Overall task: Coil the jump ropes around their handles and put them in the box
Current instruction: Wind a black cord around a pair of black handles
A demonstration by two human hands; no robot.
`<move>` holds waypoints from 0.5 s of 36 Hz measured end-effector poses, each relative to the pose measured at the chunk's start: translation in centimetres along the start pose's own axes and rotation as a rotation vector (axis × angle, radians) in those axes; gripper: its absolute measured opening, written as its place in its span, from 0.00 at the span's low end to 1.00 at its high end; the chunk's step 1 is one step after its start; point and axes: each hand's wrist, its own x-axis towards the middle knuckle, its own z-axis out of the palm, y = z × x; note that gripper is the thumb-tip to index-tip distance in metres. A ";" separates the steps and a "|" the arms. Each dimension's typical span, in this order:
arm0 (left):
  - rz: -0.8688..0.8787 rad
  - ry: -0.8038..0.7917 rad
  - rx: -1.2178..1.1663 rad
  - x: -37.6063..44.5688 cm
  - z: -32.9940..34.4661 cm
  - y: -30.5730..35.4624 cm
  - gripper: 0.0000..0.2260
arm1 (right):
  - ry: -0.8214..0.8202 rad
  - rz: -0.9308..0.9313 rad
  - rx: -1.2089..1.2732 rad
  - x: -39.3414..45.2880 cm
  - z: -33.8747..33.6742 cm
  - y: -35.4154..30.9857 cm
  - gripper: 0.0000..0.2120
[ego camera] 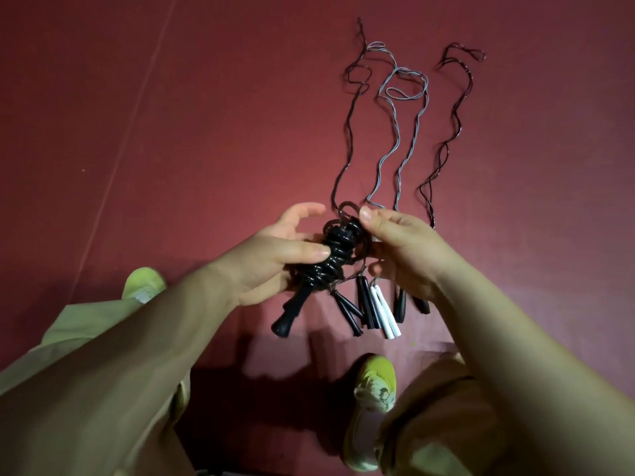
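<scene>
Left hand (275,255) grasps a black jump rope (335,249) wound in tight coils about its handles, thumb laid across the coils, the other fingers partly spread behind; the handle ends (287,317) project down and left below the hand, clear of the floor. Right hand (398,242), just right of the coiled rope, pinches the rope's loose end at the top of the coil between thumb and fingers. Beneath and right of the coiled rope, on the red floor (171,132), lie further handles: black handles (364,307), a white pair (385,314) beside them, and more black handles (400,304) partly hidden under the right hand. Beyond the coiled rope three cords run away across the floor: a dark cord (347,142), a grey cord (400,139), a second dark cord (443,146) furthest right. Yellow-green shoes (372,407) stand nearer than the coiled rope.
</scene>
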 end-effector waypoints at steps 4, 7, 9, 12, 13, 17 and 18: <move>0.033 0.026 -0.079 0.9 2.7 0.0 0.24 | 0.175 -0.010 -0.084 -2.0 -2.1 -1.5 0.21; 0.069 0.067 -0.208 1.9 5.3 -0.3 0.23 | 0.278 -0.020 -0.001 -4.2 -4.1 -2.4 0.21; 0.111 0.116 -0.255 3.1 7.4 -0.5 0.26 | 0.327 -0.030 0.057 -6.0 -6.0 -2.2 0.21; 0.165 0.210 -0.252 5.7 11.8 -0.7 0.20 | 0.405 -0.047 0.126 -8.7 -9.4 -0.6 0.20; 0.170 0.234 -0.248 6.5 12.8 -0.9 0.17 | 0.414 -0.034 0.140 -9.0 -10.0 0.1 0.20; 0.088 0.228 -0.056 10.3 18.4 -3.1 0.19 | 0.449 -0.022 0.312 -10.7 -13.4 3.7 0.21; 0.063 0.204 0.040 11.1 19.9 -3.6 0.21 | 0.462 -0.031 0.367 -11.0 -14.3 4.6 0.21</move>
